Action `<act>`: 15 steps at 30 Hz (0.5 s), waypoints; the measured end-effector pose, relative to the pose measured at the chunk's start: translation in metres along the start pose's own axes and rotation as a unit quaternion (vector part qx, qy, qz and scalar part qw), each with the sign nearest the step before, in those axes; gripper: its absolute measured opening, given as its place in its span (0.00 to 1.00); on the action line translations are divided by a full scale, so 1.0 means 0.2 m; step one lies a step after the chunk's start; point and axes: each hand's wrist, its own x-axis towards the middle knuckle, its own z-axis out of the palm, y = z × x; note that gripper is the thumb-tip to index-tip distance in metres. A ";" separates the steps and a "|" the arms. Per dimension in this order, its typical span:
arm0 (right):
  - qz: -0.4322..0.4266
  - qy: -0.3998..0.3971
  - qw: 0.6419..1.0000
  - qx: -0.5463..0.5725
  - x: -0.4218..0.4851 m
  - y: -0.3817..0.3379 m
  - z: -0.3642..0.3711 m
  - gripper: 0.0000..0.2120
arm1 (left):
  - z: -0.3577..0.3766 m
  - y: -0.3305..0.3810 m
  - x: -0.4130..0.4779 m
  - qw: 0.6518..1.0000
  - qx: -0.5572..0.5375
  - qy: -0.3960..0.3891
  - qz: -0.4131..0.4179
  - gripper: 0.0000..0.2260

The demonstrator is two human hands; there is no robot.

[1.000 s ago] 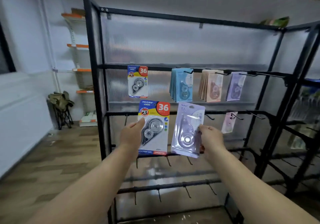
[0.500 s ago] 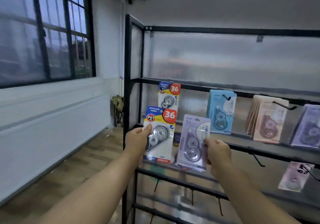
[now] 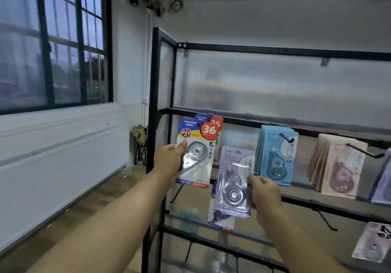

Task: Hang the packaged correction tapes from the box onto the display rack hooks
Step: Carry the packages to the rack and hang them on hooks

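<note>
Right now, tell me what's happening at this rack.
A person is stocking the display rack with correction tapes. The left hand holds a blue-and-yellow pack up before a matching pack already hanging; whether it is hooked is unclear. The right hand holds a lilac pack lower down, not hung.

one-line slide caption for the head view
Left hand holds a yellow-and-blue carded correction tape before the black metal display rack; right hand holds a lilac carded tape lower.

The blue-and-yellow pack (image 3: 197, 143) has been raised by the left hand (image 3: 169, 161) until the hanging pack (image 3: 218, 122) is almost covered.
</note>
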 end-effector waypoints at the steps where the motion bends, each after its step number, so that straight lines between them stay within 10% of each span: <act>1: 0.000 0.002 1.000 0.001 0.01 0.00 0.00 0.07 | 0.00 0.00 0.01 1.000 -0.003 -0.005 -0.009 0.10; 15: -0.040 0.048 0.998 -0.004 0.00 0.01 -0.05 0.11 | 0.20 -0.04 0.39 0.996 0.059 0.021 -0.058 0.08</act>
